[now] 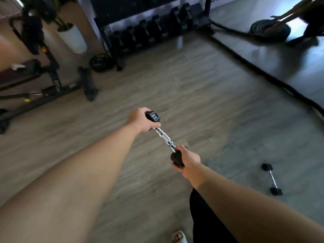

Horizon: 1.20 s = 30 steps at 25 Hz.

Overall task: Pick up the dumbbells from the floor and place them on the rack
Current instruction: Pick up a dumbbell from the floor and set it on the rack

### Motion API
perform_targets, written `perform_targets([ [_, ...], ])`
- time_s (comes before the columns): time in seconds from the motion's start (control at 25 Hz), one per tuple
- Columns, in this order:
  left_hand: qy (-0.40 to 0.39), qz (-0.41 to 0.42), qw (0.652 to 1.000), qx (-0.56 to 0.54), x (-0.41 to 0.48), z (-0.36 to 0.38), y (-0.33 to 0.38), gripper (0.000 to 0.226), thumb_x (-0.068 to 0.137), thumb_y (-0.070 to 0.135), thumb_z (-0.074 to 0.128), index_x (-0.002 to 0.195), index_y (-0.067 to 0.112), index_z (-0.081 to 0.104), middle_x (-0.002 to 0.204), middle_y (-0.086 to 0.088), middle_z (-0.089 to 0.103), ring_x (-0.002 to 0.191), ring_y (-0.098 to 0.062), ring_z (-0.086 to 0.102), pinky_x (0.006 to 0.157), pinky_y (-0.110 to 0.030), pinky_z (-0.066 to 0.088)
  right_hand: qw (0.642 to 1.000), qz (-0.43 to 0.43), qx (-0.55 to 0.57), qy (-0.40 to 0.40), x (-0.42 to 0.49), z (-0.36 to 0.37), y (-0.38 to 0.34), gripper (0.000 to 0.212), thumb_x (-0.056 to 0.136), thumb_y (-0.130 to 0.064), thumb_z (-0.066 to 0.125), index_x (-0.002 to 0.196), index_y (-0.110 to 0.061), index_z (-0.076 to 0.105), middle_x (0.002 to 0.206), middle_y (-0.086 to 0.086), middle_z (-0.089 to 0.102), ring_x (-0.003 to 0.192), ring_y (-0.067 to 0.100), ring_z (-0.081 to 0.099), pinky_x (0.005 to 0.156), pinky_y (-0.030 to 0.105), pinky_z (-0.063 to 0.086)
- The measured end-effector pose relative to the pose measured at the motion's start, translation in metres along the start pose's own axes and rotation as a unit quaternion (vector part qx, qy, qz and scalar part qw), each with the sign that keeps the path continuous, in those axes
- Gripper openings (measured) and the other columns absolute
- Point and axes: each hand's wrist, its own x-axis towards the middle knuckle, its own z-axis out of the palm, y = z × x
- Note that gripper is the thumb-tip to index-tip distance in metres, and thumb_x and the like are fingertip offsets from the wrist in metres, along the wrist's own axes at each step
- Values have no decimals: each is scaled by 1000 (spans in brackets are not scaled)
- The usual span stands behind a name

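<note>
Broadly, your view is mostly wood-grain floor [175, 95], and the biggest piece of kit on it is the black dumbbell rack [150, 20] across the upper middle of the frame, well away from your hands. Its lower shelf already carries a row of dark racked dumbbells [149, 34] set side by side; whether a free slot remains among them is too dim and blurred to say, and the upper shelf is cut off by the top edge. Left of the rack a white planter [73, 38] stands against the wall, and a weight bench [31, 74] fills the left edge. Down in the centre you hold a hex dumbbell [164, 140] out ahead of you, clear of the floor, angled from upper left to lower right. Your left hand [140, 121] is wrapped over its far head and your right hand [188, 163] is closed round its near head, so the knurled chrome handle shows bare between them. Gripping both heads probably keeps the bar from swinging while you carry it, and would let you set it onto the shelf without trapping fingers under the handle. Smaller again, at the lower right, a second hex dumbbell [271, 179] lies on the floor untouched, so at least one more trip looks necessary after this one.
</note>
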Motion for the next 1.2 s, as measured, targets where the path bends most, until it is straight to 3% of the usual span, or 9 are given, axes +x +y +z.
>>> perform_targets([
  [0.12,29,12,999,13,55,-41,34,55,54,39,98,103,33,73,92,10,73,78,-10,65,56,-14,40,1000,-9,4,-15,19,47,-62,30,73,-18,87,89,-8,63,97,13,62,79,27,66,55,40,60],
  [0.28,75,36,996,25,139,-90,84,58,58,37,98,109,27,74,97,6,72,90,-16,68,74,-26,52,999,-23,-3,-42,52,116,-159,35,70,-18,89,96,-7,69,98,14,68,90,31,72,52,36,59],
  [0.4,117,53,991,22,206,-129,118,60,59,36,99,112,23,73,101,2,72,91,-19,67,81,-31,54,995,-63,-5,-81,69,173,-241,30,72,-17,88,97,-8,73,97,15,74,79,27,74,54,35,59],
  [0.64,187,70,980,4,335,-204,144,58,61,33,98,112,17,76,98,0,72,91,-19,67,73,-24,44,987,-119,-23,-104,100,289,-369,41,74,-18,89,111,-7,74,93,10,72,70,20,70,58,35,62],
  [0.84,197,107,975,2,495,-272,148,68,58,39,97,118,17,73,95,6,66,89,-15,61,74,-21,43,981,-165,-18,-99,145,419,-466,27,74,-17,86,97,-8,75,78,7,72,57,15,69,51,30,59],
  [0.92,194,112,975,-6,550,-296,148,70,57,41,97,119,19,72,94,11,61,90,-12,57,71,-17,40,981,-177,-11,-77,159,462,-500,13,73,-15,84,81,-10,74,63,4,71,44,12,65,48,28,56],
  [1.0,176,110,978,-7,612,-326,150,76,57,43,98,123,20,70,104,8,60,95,-12,54,78,-21,41,982,-175,-10,-69,170,509,-539,11,73,-13,83,73,-11,72,46,-3,64,36,9,61,47,28,55],
  [1.2,137,132,982,5,758,-380,174,78,58,46,96,125,21,67,112,3,66,101,-15,60,81,-23,43,981,-184,6,-65,212,605,-629,12,73,-14,85,78,-13,74,50,-5,68,43,10,67,53,32,60],
])
